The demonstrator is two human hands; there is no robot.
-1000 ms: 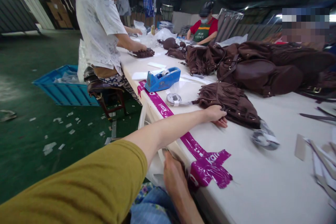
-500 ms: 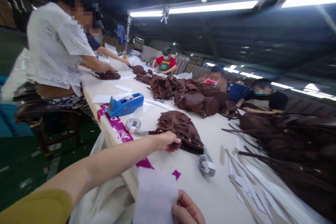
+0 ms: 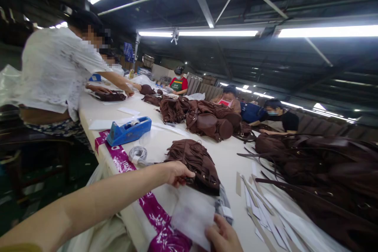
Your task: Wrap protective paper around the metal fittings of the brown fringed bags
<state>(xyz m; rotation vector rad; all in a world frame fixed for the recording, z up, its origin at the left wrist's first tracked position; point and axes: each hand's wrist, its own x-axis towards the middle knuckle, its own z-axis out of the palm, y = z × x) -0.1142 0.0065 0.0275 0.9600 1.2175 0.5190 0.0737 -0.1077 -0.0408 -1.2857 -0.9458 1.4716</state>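
Observation:
A brown gathered bag (image 3: 193, 157) lies on the white table in front of me. My left hand (image 3: 178, 173) reaches across and is closed on the bag's near edge, by its metal eyelets. In my right hand (image 3: 223, 234), between thumb and fingers, is a thin white sheet (image 3: 193, 214). The sheet's far end is up against the near side of the bag; I cannot tell whether it goes inside. A wrapped strap coil (image 3: 138, 152) lies at the bag's left. Another wrapped bundle (image 3: 226, 206) shows at its right, partly behind the sheet.
A blue tape dispenser (image 3: 129, 130) stands near the left table edge, by purple printed tape (image 3: 153, 210). More brown bags (image 3: 206, 120) lie beyond, with a large pile (image 3: 313, 165) at right. Pale strips (image 3: 260, 208) lie before it. Co-workers (image 3: 59, 67) are around the table.
My right hand has brought the white sheet forward to the bag, while my left hand keeps its grip. The co-worker at left has leaned forward with an arm stretched out. My view has shifted.

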